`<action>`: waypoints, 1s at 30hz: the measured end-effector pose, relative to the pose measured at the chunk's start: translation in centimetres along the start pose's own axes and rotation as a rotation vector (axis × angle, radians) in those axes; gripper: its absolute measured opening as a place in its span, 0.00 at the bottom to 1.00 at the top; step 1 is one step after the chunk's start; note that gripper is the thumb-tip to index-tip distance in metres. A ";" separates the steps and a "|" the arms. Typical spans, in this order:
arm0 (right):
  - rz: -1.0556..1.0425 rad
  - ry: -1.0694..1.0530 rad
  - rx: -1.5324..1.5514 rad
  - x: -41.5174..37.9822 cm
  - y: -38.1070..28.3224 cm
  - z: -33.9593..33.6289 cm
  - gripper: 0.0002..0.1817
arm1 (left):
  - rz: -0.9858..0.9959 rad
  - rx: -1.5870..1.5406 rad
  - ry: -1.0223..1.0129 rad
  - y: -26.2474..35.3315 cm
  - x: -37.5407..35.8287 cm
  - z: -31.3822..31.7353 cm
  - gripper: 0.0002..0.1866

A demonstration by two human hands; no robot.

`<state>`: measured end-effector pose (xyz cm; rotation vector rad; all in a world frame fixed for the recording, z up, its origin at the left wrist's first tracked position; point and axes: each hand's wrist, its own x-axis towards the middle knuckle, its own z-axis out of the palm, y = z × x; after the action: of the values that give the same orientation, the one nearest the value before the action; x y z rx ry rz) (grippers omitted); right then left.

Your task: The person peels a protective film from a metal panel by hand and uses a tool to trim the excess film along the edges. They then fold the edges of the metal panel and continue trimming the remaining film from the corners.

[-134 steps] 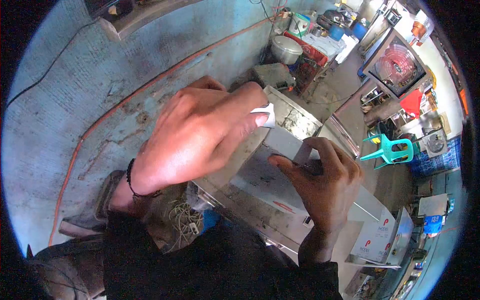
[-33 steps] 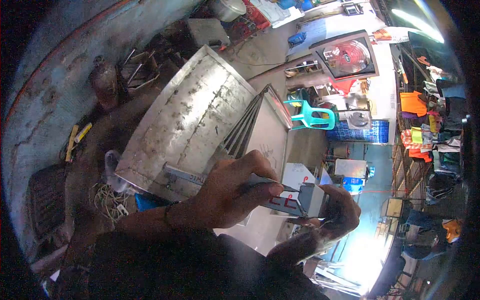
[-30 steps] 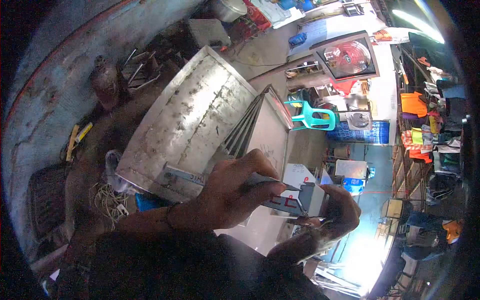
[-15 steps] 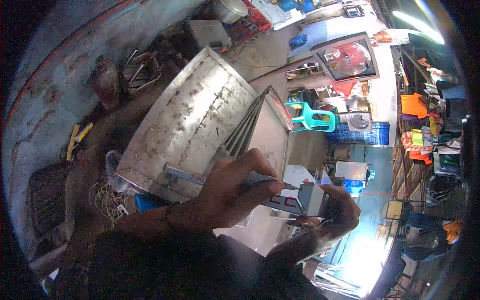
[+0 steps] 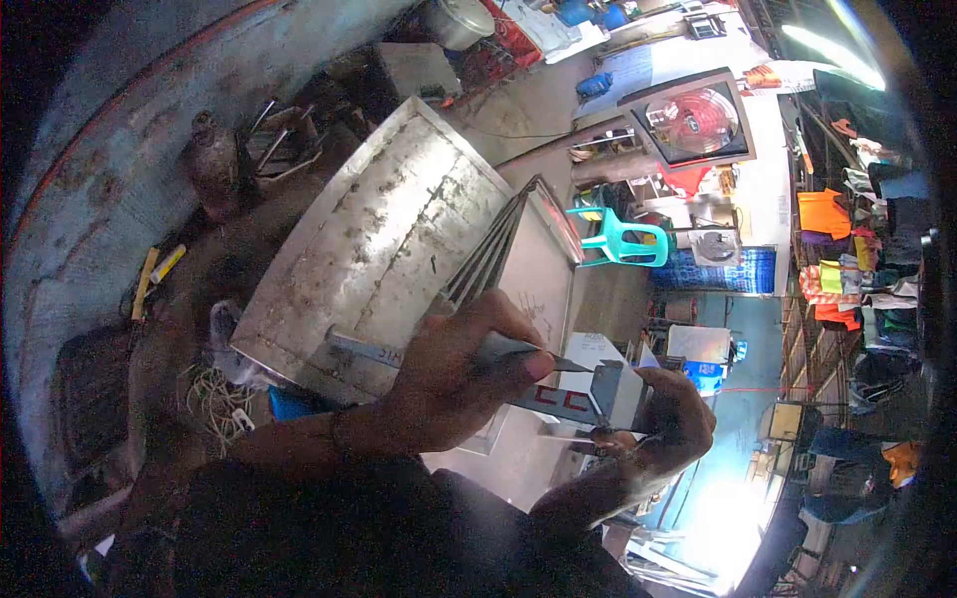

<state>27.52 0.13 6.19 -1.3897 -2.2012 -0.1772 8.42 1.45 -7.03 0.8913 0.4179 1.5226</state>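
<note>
My left hand [image 5: 449, 374], closed, pinches a dark grey pointed tool [image 5: 503, 351], whose thin tip reaches the end of a pale metal bar [image 5: 364, 346] with red lettering. The bar passes behind that hand. My right hand [image 5: 678, 414] has its fingers curled around the bar's far end, close to the tool tip. Part of the bar's end is covered by those fingers. Behind my left hand lies a large stained metal panel [image 5: 369, 239], beside several thin metal strips [image 5: 488, 249].
The view is turned sideways. A turquoise plastic chair [image 5: 628, 242] and a square-framed fan [image 5: 695, 118] stand beyond the panel. A tangled cord [image 5: 214, 404] lies at the lower left, and a dark gas-bottle-like object [image 5: 211, 164] at the upper left. Clothes [image 5: 825, 211] hang at the right.
My left hand and the tool have shifted slightly left and down. The tool tip stays near the bar's end. My right hand holds nearly the same place.
</note>
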 end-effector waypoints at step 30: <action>0.154 0.050 0.051 0.2 -1.4 0.6 0.44 | 0.260 0.180 -0.076 1.1 1.3 0.5 0.13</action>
<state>26.05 -0.10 6.06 -1.5022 -2.0344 -0.0982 8.09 2.35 -5.53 1.1770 0.3998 1.7007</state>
